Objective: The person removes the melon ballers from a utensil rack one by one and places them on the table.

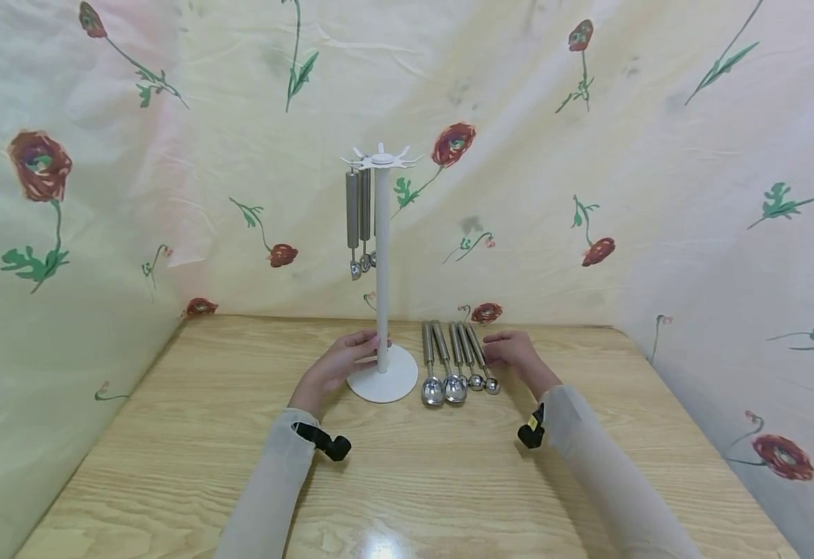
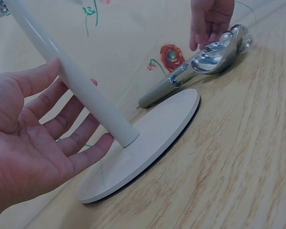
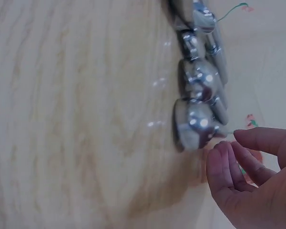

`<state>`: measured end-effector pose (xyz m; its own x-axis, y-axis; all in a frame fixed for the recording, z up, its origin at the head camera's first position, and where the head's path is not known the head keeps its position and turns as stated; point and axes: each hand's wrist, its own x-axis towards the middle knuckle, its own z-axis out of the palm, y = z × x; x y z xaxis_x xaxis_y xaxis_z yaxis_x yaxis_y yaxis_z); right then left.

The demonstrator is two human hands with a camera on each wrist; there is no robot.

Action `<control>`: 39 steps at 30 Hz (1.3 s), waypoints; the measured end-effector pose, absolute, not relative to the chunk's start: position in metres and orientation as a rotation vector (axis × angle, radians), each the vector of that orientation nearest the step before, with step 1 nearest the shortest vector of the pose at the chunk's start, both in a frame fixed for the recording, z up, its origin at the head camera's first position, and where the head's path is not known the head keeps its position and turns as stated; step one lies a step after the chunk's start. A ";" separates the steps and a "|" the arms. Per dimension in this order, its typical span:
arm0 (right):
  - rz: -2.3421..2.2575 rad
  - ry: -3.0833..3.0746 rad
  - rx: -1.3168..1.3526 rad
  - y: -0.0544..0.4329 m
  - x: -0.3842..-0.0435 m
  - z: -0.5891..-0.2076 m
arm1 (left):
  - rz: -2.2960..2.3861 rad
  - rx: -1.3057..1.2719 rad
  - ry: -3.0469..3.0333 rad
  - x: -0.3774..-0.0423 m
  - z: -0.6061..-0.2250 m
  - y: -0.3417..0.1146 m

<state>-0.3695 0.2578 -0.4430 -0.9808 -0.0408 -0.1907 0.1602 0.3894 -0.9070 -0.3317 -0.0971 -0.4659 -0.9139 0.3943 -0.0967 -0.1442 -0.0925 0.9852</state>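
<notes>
A white stand with a round base (image 1: 401,380) and a ring of hooks (image 1: 382,161) on top stands upright on the table. My left hand (image 1: 346,358) holds its pole (image 2: 81,83) low down, thumb on the near side and fingers behind. Several metal scoops (image 1: 453,388) lie in a row to the right of the base, bowls toward me and handles away. My right hand (image 1: 513,351) is beside the handle of the rightmost small scoop (image 3: 195,125). In the right wrist view its thumb and fingers are parted with nothing visible between them.
Several metal utensils with small heads (image 1: 353,210) hang from the stand's hooks on the left and behind the pole. The wooden table (image 1: 442,481) meets a flowered cloth (image 1: 540,171) at the back and sides.
</notes>
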 end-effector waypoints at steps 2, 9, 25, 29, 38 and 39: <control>-1.637 2.476 0.108 0.255 -0.371 -0.439 | 2.068 0.283 1.831 -0.332 -0.466 -0.097; -1.660 2.503 -0.020 0.238 -0.374 -0.417 | 2.105 0.272 1.881 -0.332 -0.466 -0.093; -1.839 2.461 -0.302 0.190 -0.363 -0.335 | 2.309 0.133 2.149 -0.331 -0.464 -0.068; -1.894 2.436 -0.391 0.178 -0.357 -0.315 | 2.323 0.100 2.161 -0.330 -0.463 -0.069; -2.018 2.342 -0.586 0.151 -0.350 -0.278 | 2.328 0.109 2.106 -0.328 -0.462 -0.074; -2.024 2.336 -0.603 0.148 -0.349 -0.274 | 2.319 0.115 2.105 -0.328 -0.461 -0.075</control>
<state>-0.3486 0.1475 -0.2739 -0.9267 -0.2792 0.2514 -0.2885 0.1004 -0.9522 -0.3281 -0.0747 -0.4614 -0.9973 0.0548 0.0497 0.0442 -0.0979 0.9942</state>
